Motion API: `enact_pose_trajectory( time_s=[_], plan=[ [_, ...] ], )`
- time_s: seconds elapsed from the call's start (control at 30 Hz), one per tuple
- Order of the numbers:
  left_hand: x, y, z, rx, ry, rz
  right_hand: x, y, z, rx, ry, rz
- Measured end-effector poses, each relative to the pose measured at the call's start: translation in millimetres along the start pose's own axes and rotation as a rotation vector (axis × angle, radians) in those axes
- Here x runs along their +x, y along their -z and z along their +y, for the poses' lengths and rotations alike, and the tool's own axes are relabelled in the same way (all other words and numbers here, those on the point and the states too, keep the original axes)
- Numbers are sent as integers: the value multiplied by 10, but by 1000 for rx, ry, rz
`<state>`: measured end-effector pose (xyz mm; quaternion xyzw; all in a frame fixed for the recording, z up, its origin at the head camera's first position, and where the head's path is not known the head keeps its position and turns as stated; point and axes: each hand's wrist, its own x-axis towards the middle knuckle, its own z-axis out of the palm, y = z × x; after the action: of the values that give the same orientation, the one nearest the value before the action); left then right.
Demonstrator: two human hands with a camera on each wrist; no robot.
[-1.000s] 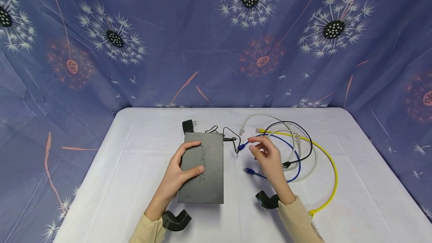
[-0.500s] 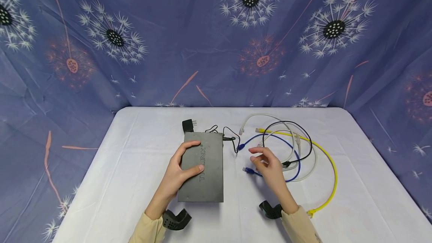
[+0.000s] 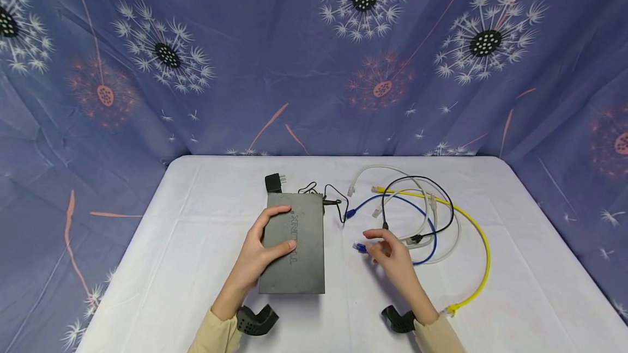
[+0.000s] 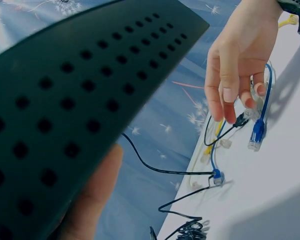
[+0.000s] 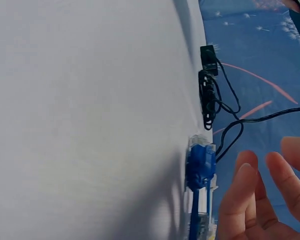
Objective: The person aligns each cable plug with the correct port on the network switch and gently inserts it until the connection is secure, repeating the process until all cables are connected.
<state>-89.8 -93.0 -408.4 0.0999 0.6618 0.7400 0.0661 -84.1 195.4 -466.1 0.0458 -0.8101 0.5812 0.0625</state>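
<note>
A dark grey TP-LINK network switch (image 3: 305,266) is gripped by my left hand (image 3: 255,247), thumb and fingers spread over its top and left side. Its vented side (image 4: 90,87) fills much of the left wrist view. The black power plug lead runs into its right edge. My right hand (image 3: 394,257) hovers over the table with loosely bent fingers and nothing between them. Close below it lies the clear-tipped plug of a blue network cable (image 3: 360,247), which the right wrist view shows as a blue plug (image 5: 201,165) beside the fingertips.
White (image 3: 380,166), yellow (image 3: 483,238) and black (image 3: 441,181) cables lie in overlapping loops on the right side of the white table (image 3: 196,195). A black power adapter (image 3: 273,183) lies behind the switch with its bundled lead. A patterned blue curtain (image 3: 245,70) hangs behind.
My right hand has moved down toward the table's near side, uncovering a black cable end and overlapping the nearer blue plug. The left hand and the switch stay nearly still.
</note>
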Motion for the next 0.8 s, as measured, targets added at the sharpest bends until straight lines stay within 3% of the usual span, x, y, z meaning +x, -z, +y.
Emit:
enact_pose_trajectory(
  time_s=[0.3, 0.57, 0.8],
  plan=[
    [-4, 3, -35, 4, 4, 8, -115, -1, -275, -36, -91, -35],
    [-3, 10, -62, 8, 14, 22, -88, -2, 90, -63, -157, -58],
    [-7, 15, -77, 6, 14, 18, -76, -4, 133, -99, -177, -56]
  ],
)
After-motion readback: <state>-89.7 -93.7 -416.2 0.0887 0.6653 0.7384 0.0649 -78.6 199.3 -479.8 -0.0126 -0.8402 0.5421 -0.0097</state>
